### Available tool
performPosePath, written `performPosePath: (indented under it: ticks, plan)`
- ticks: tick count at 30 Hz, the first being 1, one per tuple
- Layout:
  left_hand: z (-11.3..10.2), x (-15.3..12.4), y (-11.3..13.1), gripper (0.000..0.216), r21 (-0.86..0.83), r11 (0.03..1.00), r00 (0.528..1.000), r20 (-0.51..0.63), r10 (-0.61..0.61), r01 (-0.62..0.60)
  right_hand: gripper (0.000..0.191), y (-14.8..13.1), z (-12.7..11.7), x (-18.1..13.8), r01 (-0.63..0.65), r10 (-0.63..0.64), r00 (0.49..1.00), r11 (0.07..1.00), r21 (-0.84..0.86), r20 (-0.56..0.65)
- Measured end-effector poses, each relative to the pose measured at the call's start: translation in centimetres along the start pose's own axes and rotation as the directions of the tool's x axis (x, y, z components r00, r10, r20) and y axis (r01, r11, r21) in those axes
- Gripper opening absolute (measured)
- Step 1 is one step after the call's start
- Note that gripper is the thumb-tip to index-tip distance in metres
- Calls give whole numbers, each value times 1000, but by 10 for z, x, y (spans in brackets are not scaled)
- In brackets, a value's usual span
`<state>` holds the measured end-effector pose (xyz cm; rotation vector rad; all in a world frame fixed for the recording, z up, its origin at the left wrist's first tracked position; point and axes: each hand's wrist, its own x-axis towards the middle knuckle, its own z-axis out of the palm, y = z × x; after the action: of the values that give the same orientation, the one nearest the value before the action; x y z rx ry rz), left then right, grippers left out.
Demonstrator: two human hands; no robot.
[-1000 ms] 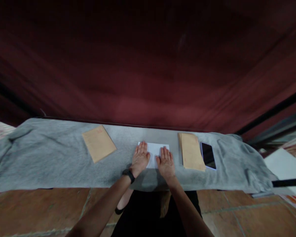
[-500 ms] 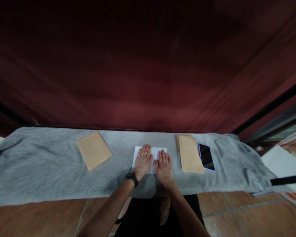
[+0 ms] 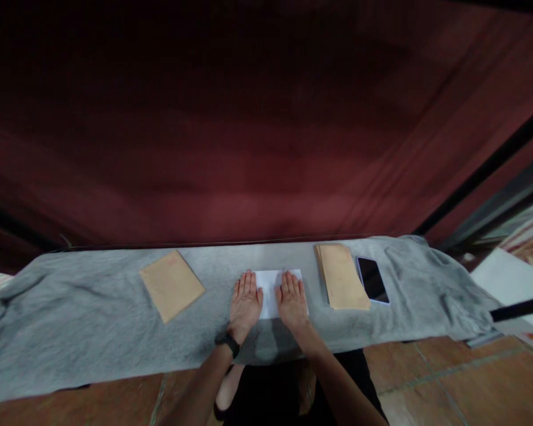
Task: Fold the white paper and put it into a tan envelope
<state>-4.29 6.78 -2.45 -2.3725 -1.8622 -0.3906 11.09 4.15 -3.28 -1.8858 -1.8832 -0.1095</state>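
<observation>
A folded white paper (image 3: 270, 291) lies on a grey cloth (image 3: 93, 319) spread over a low table. My left hand (image 3: 245, 303), with a black band at the wrist, rests flat on the paper's left part, fingers stretched out. My right hand (image 3: 292, 300) lies flat on its right part, fingers also out. A strip of white shows between the two hands. Neither hand grips anything.
A single brown envelope (image 3: 171, 285) lies to the left of the hands. A stack of brown envelopes (image 3: 342, 276) sits to the right, with a dark phone (image 3: 373, 280) beside it. A dark red curtain hangs behind the table. Tiled floor runs below the front edge.
Both hands have slid a little apart across the white paper, staying flat on it. The view has shifted slightly.
</observation>
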Motion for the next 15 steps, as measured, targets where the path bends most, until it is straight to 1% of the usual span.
performPosePath:
  ticks: [3, 6, 10, 15]
  plan:
    - [-1, 0, 0, 58, -20, 1000, 1000, -10, 7, -7, 49, -17, 5, 10, 112, -116, 991, 991, 71, 61]
    - [-1, 1, -2, 58, -39, 999, 1000, -16, 0, -1, 50, -23, 9, 13, 118, -123, 990, 991, 64, 75]
    - [0, 0, -3, 58, -59, 998, 999, -29, -17, 15, 55, -9, 9, 10, 62, -64, 996, 998, 26, 55]
    - [-1, -2, -2, 59, -113, 992, 994, -85, -68, 58, 60, 14, 4, 0, 8, -8, 1000, 999, -39, -2]
